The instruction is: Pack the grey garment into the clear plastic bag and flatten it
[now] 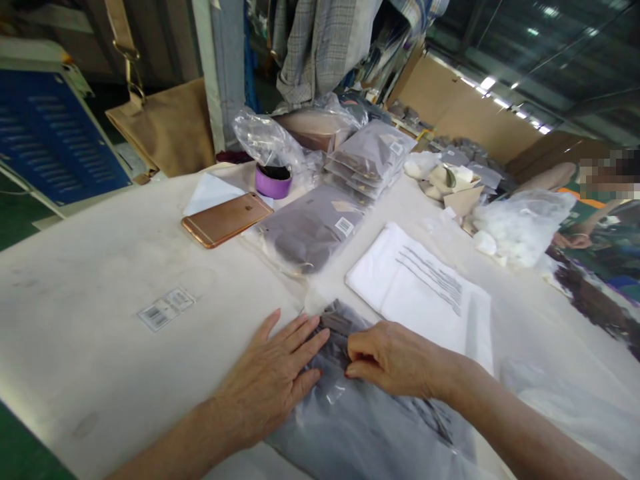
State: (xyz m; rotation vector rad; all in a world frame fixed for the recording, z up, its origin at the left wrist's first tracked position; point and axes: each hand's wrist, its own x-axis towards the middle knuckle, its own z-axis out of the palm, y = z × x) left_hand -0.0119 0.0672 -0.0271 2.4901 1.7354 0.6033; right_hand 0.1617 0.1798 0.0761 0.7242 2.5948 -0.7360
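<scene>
A dark grey garment in a clear plastic bag lies at the front of the pale table. My left hand rests on the bag's upper left edge, its fingers spread flat. Just to the right, my right hand is curled closed over the bag's upper part; whatever its fingers pinch is hidden. Behind my right hand lies a folded white sheet or garment with dark lines. A barcode label sits on the table to the left of my hands.
Beyond are a bagged grey garment, a phone, a purple tape roll and stacked bagged garments. A white-filled plastic bag lies right. Another person's hands are at the far right. A brown bag hangs left.
</scene>
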